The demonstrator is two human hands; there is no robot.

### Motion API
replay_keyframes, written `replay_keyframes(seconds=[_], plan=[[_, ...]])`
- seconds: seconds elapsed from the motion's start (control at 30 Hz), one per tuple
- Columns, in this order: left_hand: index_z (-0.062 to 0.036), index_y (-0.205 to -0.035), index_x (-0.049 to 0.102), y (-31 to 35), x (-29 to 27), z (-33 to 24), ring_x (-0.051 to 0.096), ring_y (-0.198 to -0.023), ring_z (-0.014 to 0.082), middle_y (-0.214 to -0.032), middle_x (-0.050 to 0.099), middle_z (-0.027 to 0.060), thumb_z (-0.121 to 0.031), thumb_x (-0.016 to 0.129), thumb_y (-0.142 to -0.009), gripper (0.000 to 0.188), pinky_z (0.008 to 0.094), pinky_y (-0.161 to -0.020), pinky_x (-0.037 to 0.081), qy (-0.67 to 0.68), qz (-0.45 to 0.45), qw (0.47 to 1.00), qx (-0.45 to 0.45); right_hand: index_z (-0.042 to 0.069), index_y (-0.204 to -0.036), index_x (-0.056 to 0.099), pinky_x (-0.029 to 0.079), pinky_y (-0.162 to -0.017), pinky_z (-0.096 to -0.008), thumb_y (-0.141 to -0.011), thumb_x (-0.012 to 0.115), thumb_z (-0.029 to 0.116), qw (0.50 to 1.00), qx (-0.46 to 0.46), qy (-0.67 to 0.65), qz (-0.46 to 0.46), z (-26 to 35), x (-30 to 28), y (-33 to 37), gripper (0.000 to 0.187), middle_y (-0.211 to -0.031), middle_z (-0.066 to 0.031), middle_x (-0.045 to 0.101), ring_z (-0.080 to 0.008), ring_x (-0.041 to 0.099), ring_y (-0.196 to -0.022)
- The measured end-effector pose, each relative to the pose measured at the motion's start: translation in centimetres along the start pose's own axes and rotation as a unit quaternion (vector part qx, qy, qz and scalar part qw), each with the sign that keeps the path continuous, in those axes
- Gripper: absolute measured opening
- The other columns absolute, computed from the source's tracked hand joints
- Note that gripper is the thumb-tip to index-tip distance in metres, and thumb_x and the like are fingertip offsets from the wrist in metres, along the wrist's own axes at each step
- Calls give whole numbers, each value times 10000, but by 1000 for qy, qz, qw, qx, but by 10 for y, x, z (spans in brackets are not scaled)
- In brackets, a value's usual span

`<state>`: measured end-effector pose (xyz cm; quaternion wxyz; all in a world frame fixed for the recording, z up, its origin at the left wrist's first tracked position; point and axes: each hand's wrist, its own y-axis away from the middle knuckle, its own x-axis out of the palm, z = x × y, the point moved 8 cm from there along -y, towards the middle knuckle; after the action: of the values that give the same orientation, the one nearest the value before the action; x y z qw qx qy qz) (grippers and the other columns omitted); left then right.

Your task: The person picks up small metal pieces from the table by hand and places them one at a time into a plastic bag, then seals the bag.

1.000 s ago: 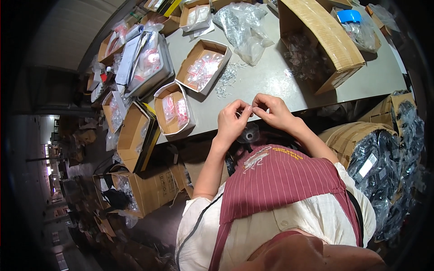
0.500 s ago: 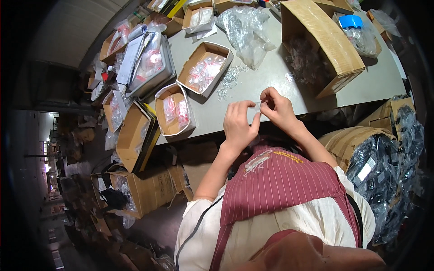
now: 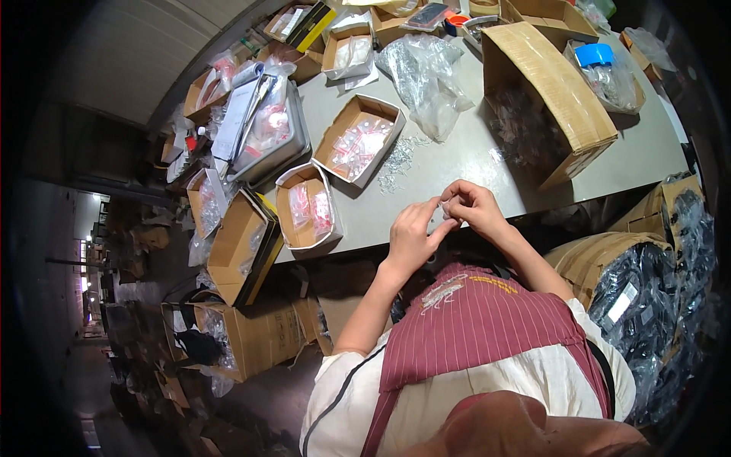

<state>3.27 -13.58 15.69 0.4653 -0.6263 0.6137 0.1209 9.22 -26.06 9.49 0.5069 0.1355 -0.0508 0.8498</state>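
Just past the table's near edge, my left hand (image 3: 413, 233) and my right hand (image 3: 474, 210) meet at the fingertips. Pinched between them is a small clear plastic bag (image 3: 442, 215), mostly covered by the fingers; its contents are too small to make out. Both hands are closed on it. Beyond them lies a loose pile of small metal pins (image 3: 397, 163). To the left of the pile, an open cardboard box (image 3: 327, 158) holds small clear bags with red edges. A second, smaller box (image 3: 335, 242) of such bags stands nearer, left of my left hand.
A big crumpled plastic bag (image 3: 430, 84) lies behind the pins. On the right, a tall carton (image 3: 552, 72) rests on its side with dark contents. A grey bin (image 3: 297, 141) and an empty-looking box (image 3: 228, 247) stand left. Below right are wrapped black goods (image 3: 636, 305).
The table and everything on it sit lower in the picture, as my view has shifted. My fingertips have drawn closer together around the small bag.
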Motion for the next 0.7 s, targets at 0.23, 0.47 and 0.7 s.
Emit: replay_keyframes(seconds=[0.23,0.47,0.7], plan=[[-1,-1089,716,-3,1,8,704,-816,324,-904,732,165,-265,789,-849,365,410,-728,546,3,9,999,-37,-8,-984,650,511,-603,-244,-892,655,36,999,24,23,3,0,-2,-1,102,-775,-26,645,-81,616,-670],[27,-1124,724,8,21,35,712,-895,140,-940,760,117,-243,746,-931,333,275,-771,539,192,159,924,-289,93,-862,707,446,-945,-386,-724,716,80,900,-245,356,50,60,9,6,139,-1028,-51,629,-247,567,-1024],[67,-1136,699,19,42,40,685,-922,131,-999,734,87,-207,653,-1005,307,259,-856,526,414,147,849,-295,114,-905,690,373,-1006,-404,-736,782,179,914,-206,338,86,53,3,4,203,-1022,-24,641,-265,519,-1083]])
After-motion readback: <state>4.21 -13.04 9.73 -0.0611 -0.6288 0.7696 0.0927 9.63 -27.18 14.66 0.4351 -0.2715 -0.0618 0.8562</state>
